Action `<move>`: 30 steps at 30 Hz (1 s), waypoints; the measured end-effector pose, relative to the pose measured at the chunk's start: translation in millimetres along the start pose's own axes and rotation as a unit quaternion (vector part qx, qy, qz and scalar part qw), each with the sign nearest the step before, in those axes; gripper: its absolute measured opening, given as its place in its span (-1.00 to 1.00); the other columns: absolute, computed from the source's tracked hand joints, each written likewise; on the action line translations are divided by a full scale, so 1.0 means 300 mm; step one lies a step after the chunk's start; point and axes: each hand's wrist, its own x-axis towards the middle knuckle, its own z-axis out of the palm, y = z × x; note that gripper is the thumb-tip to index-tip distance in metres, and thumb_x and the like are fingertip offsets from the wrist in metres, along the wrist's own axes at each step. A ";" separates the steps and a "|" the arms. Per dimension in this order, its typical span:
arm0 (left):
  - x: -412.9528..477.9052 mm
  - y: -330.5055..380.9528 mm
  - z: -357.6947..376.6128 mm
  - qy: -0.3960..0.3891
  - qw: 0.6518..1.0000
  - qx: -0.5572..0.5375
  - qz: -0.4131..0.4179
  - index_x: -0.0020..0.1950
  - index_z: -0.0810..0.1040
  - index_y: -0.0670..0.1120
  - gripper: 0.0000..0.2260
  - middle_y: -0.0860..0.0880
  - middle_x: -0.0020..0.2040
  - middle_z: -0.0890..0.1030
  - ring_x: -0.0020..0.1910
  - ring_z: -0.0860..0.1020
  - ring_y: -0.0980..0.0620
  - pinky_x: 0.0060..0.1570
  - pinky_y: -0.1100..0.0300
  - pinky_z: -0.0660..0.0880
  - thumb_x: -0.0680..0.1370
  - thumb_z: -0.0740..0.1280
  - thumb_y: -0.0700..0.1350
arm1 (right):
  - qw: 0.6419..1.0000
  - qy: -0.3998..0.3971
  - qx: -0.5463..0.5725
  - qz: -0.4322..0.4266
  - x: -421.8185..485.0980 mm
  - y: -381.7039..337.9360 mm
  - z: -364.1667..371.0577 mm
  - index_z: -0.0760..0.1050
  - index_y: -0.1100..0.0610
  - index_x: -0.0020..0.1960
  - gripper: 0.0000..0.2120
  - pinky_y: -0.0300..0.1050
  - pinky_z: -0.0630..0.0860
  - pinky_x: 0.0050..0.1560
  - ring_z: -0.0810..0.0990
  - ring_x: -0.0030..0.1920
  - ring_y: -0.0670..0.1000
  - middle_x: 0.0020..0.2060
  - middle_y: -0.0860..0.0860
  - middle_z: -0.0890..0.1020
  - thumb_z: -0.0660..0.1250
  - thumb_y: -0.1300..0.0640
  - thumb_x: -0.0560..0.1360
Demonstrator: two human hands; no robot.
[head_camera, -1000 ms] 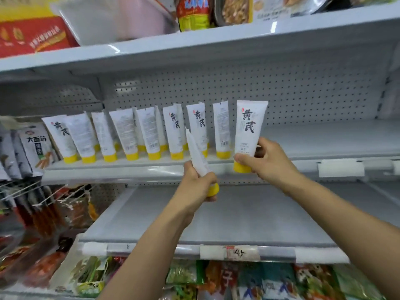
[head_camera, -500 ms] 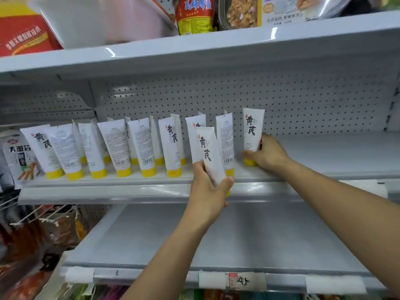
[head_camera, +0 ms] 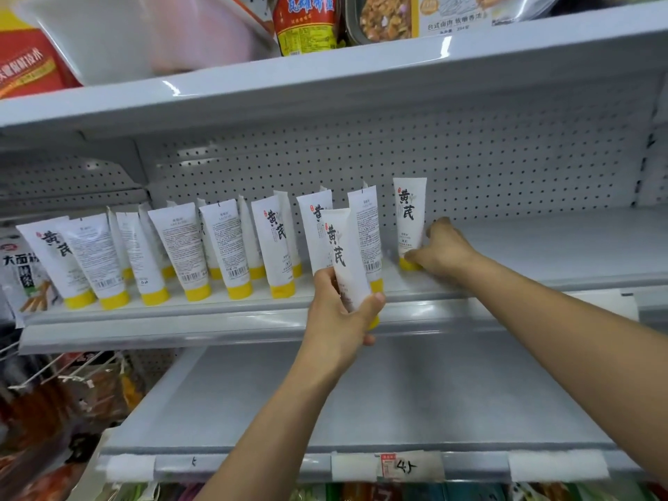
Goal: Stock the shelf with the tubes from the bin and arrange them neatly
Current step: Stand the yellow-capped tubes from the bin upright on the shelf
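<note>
The left hand (head_camera: 339,312) gripped a tube (head_camera: 343,254) round its lower half, cap down and near upright, just in front of the shelf (head_camera: 542,247) lip. The right hand (head_camera: 439,249) pinched the cap of the end tube (head_camera: 409,215), which stood closing the row (head_camera: 217,247). Bare shelf lay rightward, probably the held tube's place.
</note>
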 end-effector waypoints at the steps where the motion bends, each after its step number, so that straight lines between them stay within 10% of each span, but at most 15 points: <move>1: -0.005 0.007 0.001 0.000 1.000 0.004 0.002 0.24 0.29 0.03 -0.57 0.07 0.12 0.49 0.01 0.57 -0.02 -0.33 0.16 0.61 0.50 0.44 -0.11 | 1.000 0.025 0.000 -0.005 -0.031 -0.011 -0.018 0.25 0.26 0.30 -0.43 0.00 0.48 0.00 0.52 0.15 0.21 0.19 0.15 0.47 0.43 0.09 0.44; 3: -0.012 0.020 0.009 0.004 1.000 0.008 0.006 0.24 0.30 0.03 -0.56 0.10 0.11 0.49 0.00 0.57 -0.03 -0.36 0.19 0.58 0.49 0.46 -0.09 | 0.996 0.040 0.055 -0.057 -0.113 -0.042 -0.051 0.34 0.22 0.15 -0.64 -0.05 0.44 -0.09 0.53 -0.01 0.13 -0.03 0.07 0.50 0.39 0.13 0.46; 8: -0.021 0.051 0.050 0.035 0.999 0.015 0.021 0.20 0.34 -0.03 -0.53 0.04 0.01 0.54 -0.11 0.60 -0.04 -0.46 0.19 0.53 0.42 0.51 -0.08 | 0.930 -0.273 0.203 -0.139 -0.311 -0.096 -0.105 0.50 0.16 0.07 -0.78 -0.12 0.47 -0.11 0.58 -0.15 -0.02 -0.13 0.06 0.61 0.40 0.26 0.44; 15: -0.043 0.080 0.101 0.033 0.998 0.016 0.042 0.15 0.37 0.01 -0.60 0.06 -0.03 0.58 -0.15 0.64 0.10 -0.37 0.12 0.62 0.42 0.44 -0.26 | 0.942 -0.195 0.217 -0.168 -0.335 -0.076 -0.053 0.59 0.06 0.10 -0.72 -0.20 0.55 -0.23 0.64 -0.22 -0.16 -0.19 -0.06 0.69 0.48 0.15 0.40; 22: -0.015 0.039 0.043 0.052 0.977 0.190 0.084 0.21 0.46 0.07 -0.68 0.14 0.03 0.54 -0.04 0.50 0.19 0.01 0.13 0.54 0.49 0.41 0.05 | 0.969 -0.034 0.186 -0.160 -0.250 -0.073 -0.103 0.59 0.14 0.05 -0.82 -0.15 0.55 -0.20 0.62 -0.18 -0.03 -0.11 0.02 0.68 0.41 0.20 0.45; 30: -0.008 -0.004 0.005 0.066 0.951 0.288 0.092 0.09 0.50 0.11 -0.83 0.18 0.01 0.53 -0.03 0.52 0.16 0.01 0.06 0.54 0.51 0.36 0.01 | 0.985 -0.035 0.143 -0.092 -0.147 -0.003 -0.077 0.59 0.19 0.11 -0.73 0.03 0.59 0.01 0.65 -0.06 0.05 -0.04 0.08 0.68 0.45 0.18 0.43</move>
